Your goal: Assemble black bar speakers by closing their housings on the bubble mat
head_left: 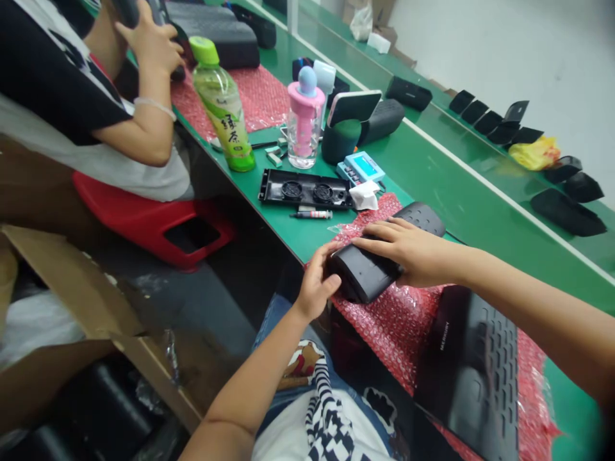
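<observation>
A black speaker (368, 272) with a rounded, dimpled far end lies on red bubble wrap (398, 336) at the table's edge. My left hand (317, 282) grips its near left end, thumb against the side. Across the top lies my right hand (408, 250), its fingers wrapped over the casing. The speaker's underside is hidden. Close by on the right, a larger black speaker (471, 371) marked MERKURY rests on the same wrap. Beyond my hands are a black panel with two round grilles (307, 190), a marker-like tube (312, 214) and a crumpled white tissue (365, 195).
A green-capped bottle (223, 109), a pink-lidded cup (305, 121), a propped phone (354, 107) and a small blue meter (361, 168) stand farther along. Left, a co-worker's hand (151, 45) holds a dark object beside a red stool (158, 218). Open cardboard boxes (72, 282) stand below.
</observation>
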Demonstrator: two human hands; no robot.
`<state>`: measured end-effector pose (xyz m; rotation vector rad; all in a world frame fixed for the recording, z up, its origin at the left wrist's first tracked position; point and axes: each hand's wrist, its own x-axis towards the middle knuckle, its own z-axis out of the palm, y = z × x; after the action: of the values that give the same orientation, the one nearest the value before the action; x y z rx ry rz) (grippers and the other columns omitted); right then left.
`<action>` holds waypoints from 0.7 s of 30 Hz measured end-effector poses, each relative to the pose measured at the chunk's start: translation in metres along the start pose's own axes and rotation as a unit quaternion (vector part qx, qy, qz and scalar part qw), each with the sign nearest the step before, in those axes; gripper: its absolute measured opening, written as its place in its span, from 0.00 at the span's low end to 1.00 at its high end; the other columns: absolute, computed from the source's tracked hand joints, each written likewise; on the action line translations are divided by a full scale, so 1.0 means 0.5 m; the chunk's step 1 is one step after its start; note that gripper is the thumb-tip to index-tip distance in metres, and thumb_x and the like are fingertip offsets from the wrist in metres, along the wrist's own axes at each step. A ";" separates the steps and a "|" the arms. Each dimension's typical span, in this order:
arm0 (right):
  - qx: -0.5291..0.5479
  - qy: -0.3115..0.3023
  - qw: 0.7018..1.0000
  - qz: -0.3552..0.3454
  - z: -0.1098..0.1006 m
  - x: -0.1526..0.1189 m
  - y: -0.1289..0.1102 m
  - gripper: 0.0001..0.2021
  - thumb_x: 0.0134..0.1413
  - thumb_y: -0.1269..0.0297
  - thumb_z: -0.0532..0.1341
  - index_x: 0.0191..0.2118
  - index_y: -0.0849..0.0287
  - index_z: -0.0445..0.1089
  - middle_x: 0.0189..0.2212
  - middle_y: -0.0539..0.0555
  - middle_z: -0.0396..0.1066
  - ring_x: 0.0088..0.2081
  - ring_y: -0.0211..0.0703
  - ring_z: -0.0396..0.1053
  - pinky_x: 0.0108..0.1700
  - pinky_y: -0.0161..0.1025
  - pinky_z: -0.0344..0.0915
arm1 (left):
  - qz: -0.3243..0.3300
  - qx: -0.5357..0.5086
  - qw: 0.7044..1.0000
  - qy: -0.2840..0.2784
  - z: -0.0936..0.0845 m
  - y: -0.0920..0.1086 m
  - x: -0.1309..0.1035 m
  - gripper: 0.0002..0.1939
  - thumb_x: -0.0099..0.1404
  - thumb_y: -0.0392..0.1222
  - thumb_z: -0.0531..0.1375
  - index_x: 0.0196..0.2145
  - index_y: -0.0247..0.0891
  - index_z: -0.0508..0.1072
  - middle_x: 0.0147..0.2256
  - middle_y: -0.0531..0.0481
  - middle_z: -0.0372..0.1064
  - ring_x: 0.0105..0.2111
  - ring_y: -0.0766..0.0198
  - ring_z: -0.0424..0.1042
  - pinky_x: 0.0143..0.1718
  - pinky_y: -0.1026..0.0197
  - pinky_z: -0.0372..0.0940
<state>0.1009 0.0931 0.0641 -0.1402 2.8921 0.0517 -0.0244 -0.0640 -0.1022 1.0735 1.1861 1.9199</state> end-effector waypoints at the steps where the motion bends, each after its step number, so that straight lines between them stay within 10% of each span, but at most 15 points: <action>1: 0.005 -0.004 1.000 -0.002 0.003 0.006 -0.001 0.46 0.38 0.71 0.66 0.68 0.61 0.53 0.60 0.67 0.60 0.57 0.64 0.62 0.58 0.59 0.59 | 0.027 0.035 0.999 -0.015 -0.002 -0.004 -0.008 0.40 0.59 0.66 0.59 0.61 0.38 0.59 0.60 0.35 0.61 0.60 0.47 0.63 0.62 0.45 0.58; 6: 0.020 -0.011 1.000 -0.008 0.009 0.017 -0.001 0.47 0.37 0.70 0.68 0.67 0.60 0.54 0.59 0.68 0.61 0.55 0.64 0.64 0.57 0.58 0.62 | 0.111 0.190 0.975 -0.020 0.005 -0.013 -0.022 0.61 0.43 0.70 0.68 0.65 0.37 0.50 0.61 0.31 0.57 0.61 0.40 0.60 0.62 0.38 0.55; 21: 0.025 -0.006 1.000 0.014 0.021 0.001 0.004 0.51 0.39 0.68 0.69 0.70 0.54 0.47 0.62 0.65 0.58 0.58 0.66 0.62 0.57 0.60 0.62 | 0.145 0.246 0.958 -0.007 0.012 -0.023 -0.019 0.64 0.39 0.66 0.71 0.65 0.38 0.46 0.59 0.29 0.58 0.60 0.38 0.61 0.60 0.38 0.58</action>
<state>0.1027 0.0955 0.0538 -0.0901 2.8809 -0.0161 -0.0137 -0.0649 -0.1142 1.5928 1.6244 1.8643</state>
